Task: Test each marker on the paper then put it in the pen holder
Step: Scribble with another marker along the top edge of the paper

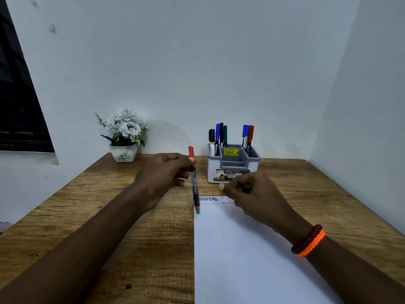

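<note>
My left hand grips a marker with a red cap on top and a dark barrel; its lower end hangs over the top-left corner of the white paper. My right hand hovers over the paper's top edge with fingers curled, and I cannot make out anything in it. Zigzag test scribbles run along the paper's top. Behind stands the grey and white pen holder with several markers in it. A green marker lies on the desk, partly hidden by my left hand.
A white pot of white flowers stands at the back left of the wooden desk. White walls close in behind and on the right. A dark window is at the left.
</note>
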Demonstrator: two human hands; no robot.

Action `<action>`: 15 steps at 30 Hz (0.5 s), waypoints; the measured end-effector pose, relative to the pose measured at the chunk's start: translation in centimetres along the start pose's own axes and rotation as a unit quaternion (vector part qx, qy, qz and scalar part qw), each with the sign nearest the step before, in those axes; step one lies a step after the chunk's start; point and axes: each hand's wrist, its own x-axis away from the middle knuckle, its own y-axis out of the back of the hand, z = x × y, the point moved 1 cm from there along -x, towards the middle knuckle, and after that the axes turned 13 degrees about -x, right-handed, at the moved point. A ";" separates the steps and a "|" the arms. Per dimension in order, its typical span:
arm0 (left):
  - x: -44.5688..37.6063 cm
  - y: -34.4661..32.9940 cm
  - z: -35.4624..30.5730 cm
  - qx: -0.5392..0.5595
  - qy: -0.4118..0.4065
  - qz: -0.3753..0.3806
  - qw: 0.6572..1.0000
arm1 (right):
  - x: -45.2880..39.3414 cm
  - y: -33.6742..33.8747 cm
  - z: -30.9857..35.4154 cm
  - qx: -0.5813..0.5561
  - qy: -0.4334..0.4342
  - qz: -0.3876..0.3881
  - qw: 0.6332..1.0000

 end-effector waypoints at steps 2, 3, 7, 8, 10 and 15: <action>0.5 -0.9 -0.1 0.047 -0.006 0.033 0.998 | 0.2 -0.1 0.7 -0.117 -0.027 0.002 0.993; 0.7 -1.4 -0.1 0.060 -0.009 0.049 0.997 | 0.4 -0.1 1.1 -0.158 -0.039 0.008 0.987; 1.6 -2.8 0.2 0.068 -0.027 0.099 0.992 | 0.6 -0.5 1.7 -0.213 -0.068 0.030 0.974; 1.8 -3.1 0.3 0.061 -0.029 0.105 0.992 | 0.6 -0.5 1.7 -0.216 -0.072 0.032 0.973; 1.8 -3.3 0.7 0.041 -0.025 0.108 0.993 | 0.6 -0.6 1.3 -0.205 -0.074 0.030 0.975; 1.5 -3.4 1.3 0.012 -0.017 0.122 0.992 | 0.5 -0.5 0.9 -0.145 -0.049 0.008 0.988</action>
